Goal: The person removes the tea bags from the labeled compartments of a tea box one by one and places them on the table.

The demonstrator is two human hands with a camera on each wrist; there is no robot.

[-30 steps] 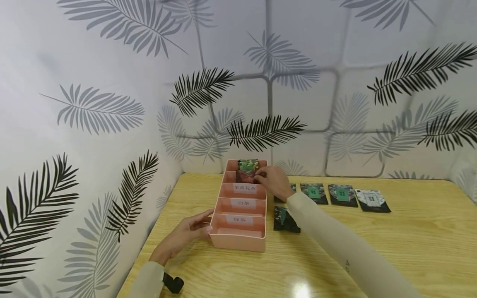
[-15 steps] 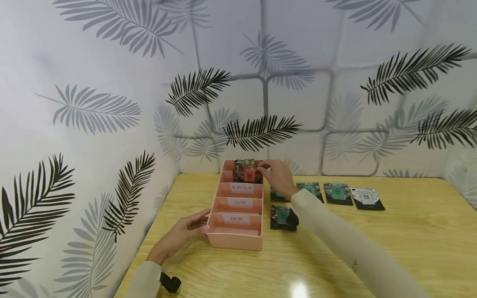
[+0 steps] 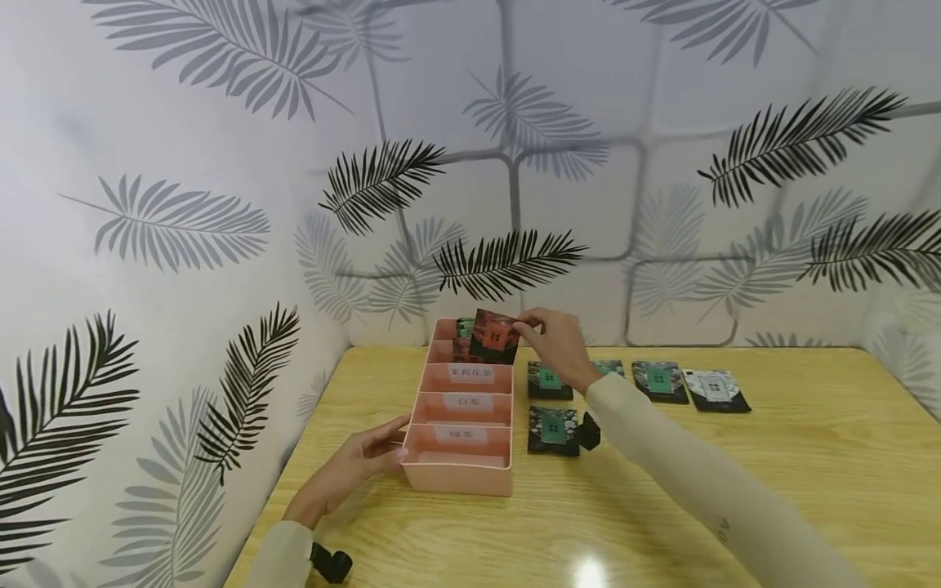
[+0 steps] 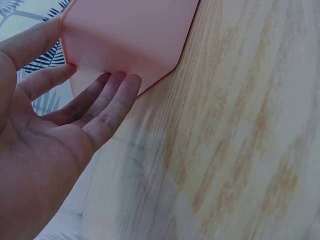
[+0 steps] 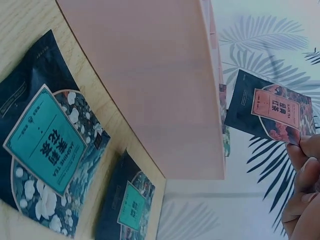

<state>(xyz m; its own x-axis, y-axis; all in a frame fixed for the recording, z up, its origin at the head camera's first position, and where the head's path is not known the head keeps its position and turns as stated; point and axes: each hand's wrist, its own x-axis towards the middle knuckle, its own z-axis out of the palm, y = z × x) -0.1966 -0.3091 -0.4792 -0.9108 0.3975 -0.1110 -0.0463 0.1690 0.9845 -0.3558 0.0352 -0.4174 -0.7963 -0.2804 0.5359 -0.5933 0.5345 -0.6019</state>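
Wall [image 3: 243, 286]: leaf-patterned, behind the wooden worktop [image 3: 559, 523].
Right hand [image 3: 556, 341]: I see it pinching the red packet [image 3: 494, 336] above the box [image 3: 459, 478], near its rear.
Left hand [image 3: 360, 465]: fingers extended, touching the box's left side.
Green packets [image 3: 553, 430]: right of the box.

parts you cannot see whole
in the right wrist view, your right hand [image 5: 305, 192] runs off the right edge; in the left wrist view, the top edge crops the pink box [image 4: 125, 35]; head-view centre, your red packet [image 3: 493, 335] partly hides packets [image 3: 464, 328] in it.
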